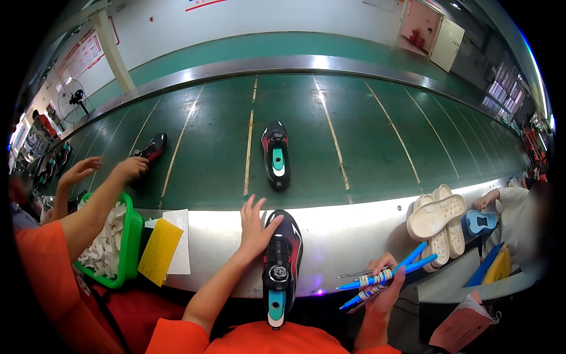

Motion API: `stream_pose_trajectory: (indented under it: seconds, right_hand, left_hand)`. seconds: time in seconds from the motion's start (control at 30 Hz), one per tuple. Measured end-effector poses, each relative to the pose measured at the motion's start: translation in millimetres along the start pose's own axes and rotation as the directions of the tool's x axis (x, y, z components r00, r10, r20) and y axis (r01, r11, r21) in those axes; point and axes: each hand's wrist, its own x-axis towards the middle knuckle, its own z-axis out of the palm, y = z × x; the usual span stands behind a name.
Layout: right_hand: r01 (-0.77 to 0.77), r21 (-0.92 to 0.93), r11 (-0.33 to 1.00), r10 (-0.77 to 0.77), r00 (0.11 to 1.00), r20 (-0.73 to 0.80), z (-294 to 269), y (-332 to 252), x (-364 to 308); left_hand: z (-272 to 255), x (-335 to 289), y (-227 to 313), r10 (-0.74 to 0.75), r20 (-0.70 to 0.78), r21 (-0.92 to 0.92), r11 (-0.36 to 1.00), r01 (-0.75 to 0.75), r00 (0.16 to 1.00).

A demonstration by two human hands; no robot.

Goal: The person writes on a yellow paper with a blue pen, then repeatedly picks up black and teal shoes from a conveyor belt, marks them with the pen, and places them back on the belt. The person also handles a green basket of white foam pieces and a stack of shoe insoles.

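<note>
A black shoe (284, 251) with red sides, a dial on its tongue and a teal and white insert at the heel lies in front of me, toe pointing away, across the metal edge. My left hand (256, 227) is at the left of its toe, fingers spread, thumb touching the upper. Gripped in my right hand (383, 286) are blue pens (407, 265) wound with pale bands, along with a thin metal pointed tool (354, 275). Farther off, a matching shoe (276, 156) rests on the green conveyor belt (306, 106), touched by neither hand.
At left, a co-worker's hand (131, 169) touches another dark shoe (154, 147). A green basket (132, 236) of white scraps stands beside a yellow card (160, 252). Stacked cream clogs (435, 213) sit at right, near another person's hand (486, 199) and a blue shoe-shaped piece (480, 222).
</note>
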Motion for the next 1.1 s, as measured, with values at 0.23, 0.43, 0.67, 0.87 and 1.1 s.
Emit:
stream_pose_trajectory:
  seconds: [0.23, 0.43, 0.67, 0.87, 1.1]
  right_hand:
    - [-0.002, -0.005, 1.000, 0.002, 1.000, 0.019, 10.3, -2.4, -2.6]
    - [-0.026, 0.004, 1.000, 0.026, 0.999, 0.045, 16.0, -15.4, -9.8]
    - [-0.016, -0.046, 0.999, 0.021, 0.995, 0.099, 35.8, -41.3, -24.8]
    - [0.128, -0.075, 0.989, -0.115, 0.981, 0.156, 54.1, -57.3, -36.6]
    - [0.246, -0.274, 0.930, -0.192, 0.959, 0.210, 72.8, -51.9, -33.5]
  left_hand:
    - [-38.7, -122.5, 13.9, 0.801, 0.007, 0.022, 0.599, -0.801, 0.599]
    - [-32.6, -125.7, -9.6, 0.947, 0.214, 0.103, 0.221, -0.970, 0.239]
    - [-52.7, -109.1, 49.6, 0.870, 0.193, -0.192, 0.486, -0.853, 0.453]
    - [-85.0, -78.5, 151.0, 0.556, 0.111, -0.504, 0.746, -0.436, 0.824]
    - [-93.5, -74.4, 156.1, 0.545, 0.171, -0.495, 0.768, -0.407, 0.821]
